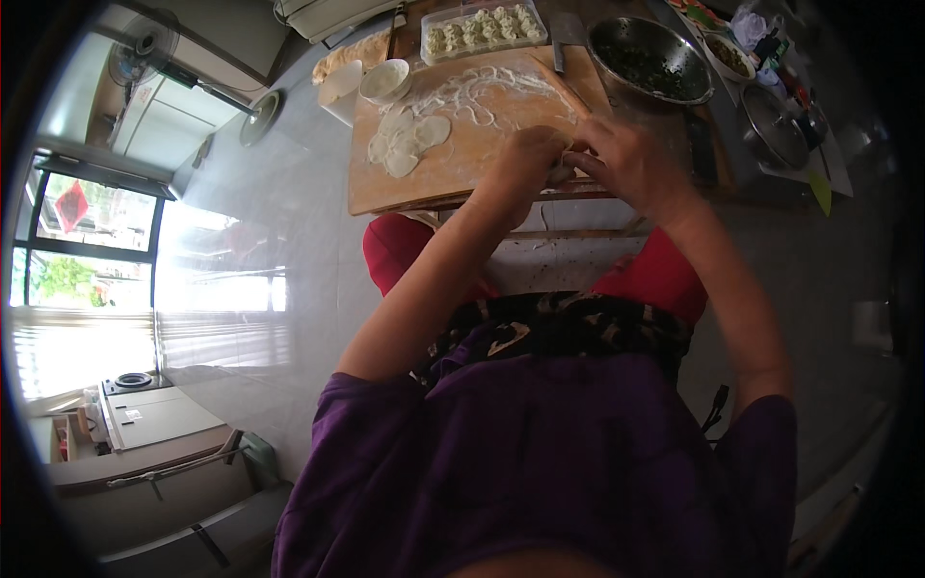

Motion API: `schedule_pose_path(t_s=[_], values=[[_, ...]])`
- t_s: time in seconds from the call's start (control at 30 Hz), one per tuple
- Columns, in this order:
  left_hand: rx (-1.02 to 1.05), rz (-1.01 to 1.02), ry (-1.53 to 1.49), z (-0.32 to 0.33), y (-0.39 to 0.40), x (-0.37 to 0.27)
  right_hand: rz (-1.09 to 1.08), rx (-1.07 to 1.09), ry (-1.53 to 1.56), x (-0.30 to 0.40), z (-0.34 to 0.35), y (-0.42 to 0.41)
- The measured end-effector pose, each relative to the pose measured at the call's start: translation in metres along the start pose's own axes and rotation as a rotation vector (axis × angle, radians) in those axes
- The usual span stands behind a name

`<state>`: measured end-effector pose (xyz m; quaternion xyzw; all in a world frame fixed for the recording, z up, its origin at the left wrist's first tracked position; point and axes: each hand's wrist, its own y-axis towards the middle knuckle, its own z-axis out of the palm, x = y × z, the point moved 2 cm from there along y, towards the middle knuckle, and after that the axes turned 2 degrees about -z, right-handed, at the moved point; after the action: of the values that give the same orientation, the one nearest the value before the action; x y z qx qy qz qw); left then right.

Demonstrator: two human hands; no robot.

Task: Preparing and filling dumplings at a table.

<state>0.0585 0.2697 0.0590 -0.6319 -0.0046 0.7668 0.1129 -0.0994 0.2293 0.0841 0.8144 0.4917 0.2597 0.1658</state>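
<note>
Over the near edge of a floured wooden board (498, 162), my left hand (522, 162) cups a pale dough dumpling (561, 173). My right hand (636, 159) pinches at the same dumpling from the other side. Fingers cover most of it, so its filling and folds are hidden. Several thin round dough wrappers (405, 144) lie overlapping on the board's left part. Beyond my right hand, a wooden rolling pin (567, 90) rests slantwise on the board. Loose flour streaks the board's far half.
Behind the board stands a clear plastic box (425, 59) with rows of pleated dumplings. Beside it lie a cleaver (567, 29) and a steel bowl (697, 58) of dark green filling. A white bowl (385, 81) is at far left. A pan lid (773, 126) lies right.
</note>
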Motion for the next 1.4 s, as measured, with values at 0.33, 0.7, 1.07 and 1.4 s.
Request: schedule_pose_path(t_s=[0.33,0.7,1.07,1.4], values=[[0.087,0.330,0.878,-0.008,-0.002,-0.019,-0.109,0.032,-0.012,0.008,-0.003,0.006],[0.281,0.039,0.754,-0.008,0.004,-0.041,-0.177,0.066,-0.019,0.008,-0.007,0.012],[-0.131,0.149,0.040,-0.002,0.006,-0.008,0.010,-0.108,0.011,0.011,0.007,0.008],[-0.157,0.028,-0.223,0.007,0.002,0.000,0.067,0.002,-0.069,-0.003,0.001,0.010]])
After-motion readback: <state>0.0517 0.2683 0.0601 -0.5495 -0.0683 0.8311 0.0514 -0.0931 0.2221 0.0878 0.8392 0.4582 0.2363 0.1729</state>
